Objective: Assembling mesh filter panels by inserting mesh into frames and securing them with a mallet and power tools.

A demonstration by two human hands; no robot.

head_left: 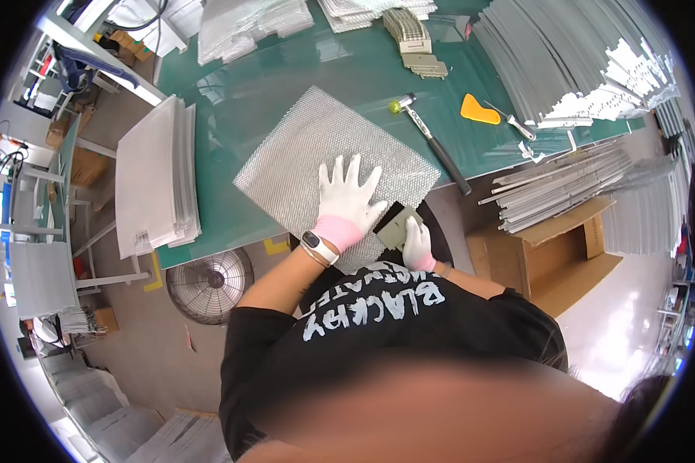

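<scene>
A silver sheet with a fine honeycomb texture lies turned cornerwise on the green table, its near corner reaching past the front edge toward my body. My left hand, in a white glove with a pink cuff, presses flat on this sheet with its fingers spread. Close to my body, my right hand, gloved the same way, grips a small olive-grey flat plate by its right side. The plate is beside the sheet's near right edge. Part of the right fingers' grip is hidden.
A hammer, an orange scraper and a white-handled tool lie to the right. Olive-grey plates sit at the back. Stacked sheets overhang the left edge. A cardboard box and a fan stand below.
</scene>
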